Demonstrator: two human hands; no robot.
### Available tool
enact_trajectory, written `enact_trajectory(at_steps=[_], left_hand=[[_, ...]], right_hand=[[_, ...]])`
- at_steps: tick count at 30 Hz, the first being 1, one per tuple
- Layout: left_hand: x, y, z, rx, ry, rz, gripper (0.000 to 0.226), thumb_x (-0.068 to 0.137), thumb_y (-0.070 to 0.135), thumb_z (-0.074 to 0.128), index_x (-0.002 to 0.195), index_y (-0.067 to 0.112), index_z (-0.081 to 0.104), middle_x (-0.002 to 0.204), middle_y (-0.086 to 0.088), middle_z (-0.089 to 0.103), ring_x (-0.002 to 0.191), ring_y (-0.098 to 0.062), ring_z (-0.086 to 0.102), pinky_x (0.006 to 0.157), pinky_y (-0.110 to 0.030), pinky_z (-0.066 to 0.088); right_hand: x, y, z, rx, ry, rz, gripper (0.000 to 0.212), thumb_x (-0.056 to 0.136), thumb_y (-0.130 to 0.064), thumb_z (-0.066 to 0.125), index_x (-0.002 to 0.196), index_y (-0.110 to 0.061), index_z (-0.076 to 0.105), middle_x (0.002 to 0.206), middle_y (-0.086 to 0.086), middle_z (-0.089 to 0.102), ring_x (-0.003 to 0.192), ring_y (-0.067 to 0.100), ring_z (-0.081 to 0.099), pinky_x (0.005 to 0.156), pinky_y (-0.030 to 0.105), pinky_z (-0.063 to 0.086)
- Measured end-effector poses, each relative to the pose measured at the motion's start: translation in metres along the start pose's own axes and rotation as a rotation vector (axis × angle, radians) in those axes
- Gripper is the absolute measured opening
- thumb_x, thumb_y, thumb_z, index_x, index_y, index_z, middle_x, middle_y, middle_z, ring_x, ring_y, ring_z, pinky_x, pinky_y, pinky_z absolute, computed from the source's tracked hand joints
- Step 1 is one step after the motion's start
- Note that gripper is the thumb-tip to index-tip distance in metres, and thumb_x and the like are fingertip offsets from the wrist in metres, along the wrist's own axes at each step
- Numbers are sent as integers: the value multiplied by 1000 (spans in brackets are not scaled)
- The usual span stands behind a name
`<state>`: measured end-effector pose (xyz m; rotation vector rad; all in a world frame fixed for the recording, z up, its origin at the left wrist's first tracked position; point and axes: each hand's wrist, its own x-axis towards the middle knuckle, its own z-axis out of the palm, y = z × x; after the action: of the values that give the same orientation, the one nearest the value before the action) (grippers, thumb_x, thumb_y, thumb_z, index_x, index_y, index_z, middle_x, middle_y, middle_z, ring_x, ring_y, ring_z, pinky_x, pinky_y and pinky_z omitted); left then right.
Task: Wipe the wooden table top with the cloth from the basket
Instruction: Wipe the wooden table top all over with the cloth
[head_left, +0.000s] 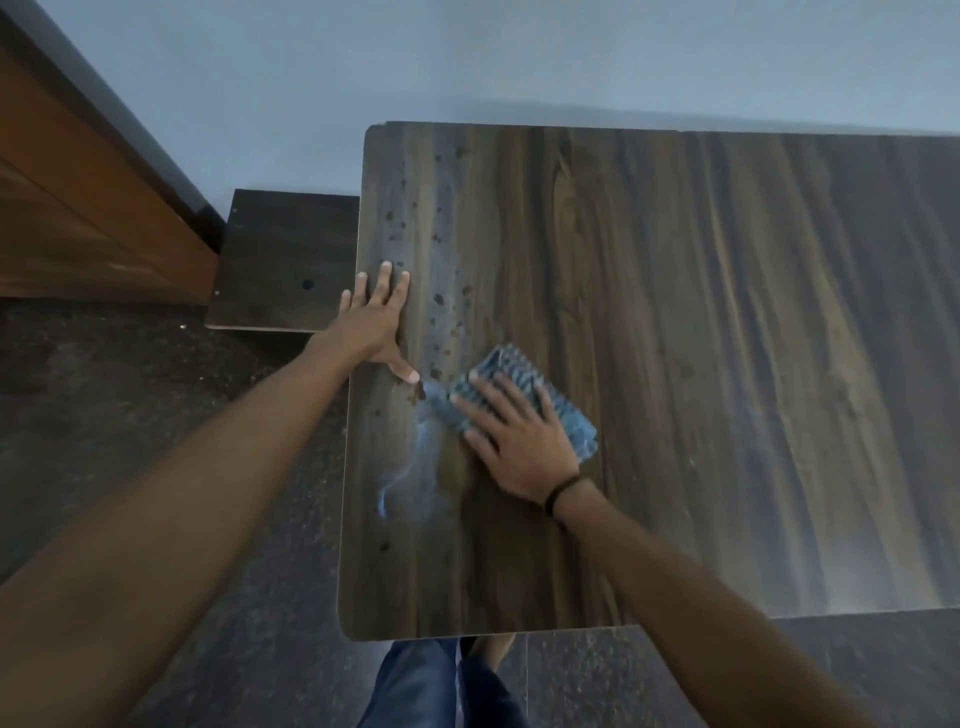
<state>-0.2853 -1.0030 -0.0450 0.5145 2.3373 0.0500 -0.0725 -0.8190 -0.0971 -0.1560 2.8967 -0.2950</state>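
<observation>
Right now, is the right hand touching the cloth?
Touching. Head view: the right hand lies flat on top of the cloth, covering its middle.

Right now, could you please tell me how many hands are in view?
2. The left hand rests flat at the left edge of the table; the right hand presses flat on the blue cloth beside it. None seem hidden.

Blue ribbed cloth (524, 397), dk brown streaky-grain table top (675, 312) w/ dark spots.

My right hand (519, 447) covers much of the cloth (514, 364); the bench (727, 364) runs off the right edge, my forearms off the bottom.
</observation>
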Motion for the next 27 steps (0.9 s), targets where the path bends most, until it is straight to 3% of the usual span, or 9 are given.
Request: enact_trajectory(at_steps=[7, 12, 15, 18, 23, 27], left_hand=[[7, -1, -1, 36, -24, -23, 158, 59, 58, 90, 154, 19, -30, 158, -8, -41, 147, -40, -29, 121, -53, -9], [26, -3, -12, 81, 9, 18, 157, 60, 60, 88, 154, 20, -31, 155, -9, -45, 146, -42, -30, 120, -54, -11], [52, -11, -44, 49, 36, 34, 157, 58, 62, 88, 154, 24, -31, 155, -5, -45, 145, -39, -34, 119, -56, -12], [80, -17, -78, 81, 34, 59, 158, 56, 65, 87, 154, 25, -30, 156, -6, -44, 145, -36, -35, 119, -56, -11], [106, -19, -106, 122, 10, 33, 157, 56, 63, 89, 155, 23, -27, 159, -9, -38, 148, -36, -30, 121, -56, -5], [113, -14, -105, 166, -29, 9, 159, 57, 59, 90, 153, 19, -31, 159, -14, -37, 149, -41, -26, 122, -55, 1]], right_hand=[[115, 29, -36, 118, 40, 274, 54, 106, -53, 16, 159, -45, 9, 169, -13, 4, 155, 14, -2, 123, 52, -7], [47, -2, -14, 38, 28, 95, 54, 106, -53, 23, 158, -41, 20, 167, -13, 14, 155, 15, 8, 123, 55, 5], [48, 5, -14, 18, -9, 44, 54, 106, -56, 21, 158, -43, 19, 167, -14, 11, 155, 14, 9, 124, 55, 3], [101, 24, -27, -5, 51, 100, 53, 105, -55, 27, 157, -46, 22, 166, -15, 19, 154, 14, 16, 123, 53, 7], [200, 52, -60, 109, 70, 283, 54, 105, -56, 18, 158, -48, 13, 168, -16, 6, 155, 12, 0, 123, 51, -6], [192, 41, -57, 109, 67, 280, 54, 105, -55, 15, 158, -47, 8, 168, -15, 2, 155, 13, -3, 123, 52, -7]])
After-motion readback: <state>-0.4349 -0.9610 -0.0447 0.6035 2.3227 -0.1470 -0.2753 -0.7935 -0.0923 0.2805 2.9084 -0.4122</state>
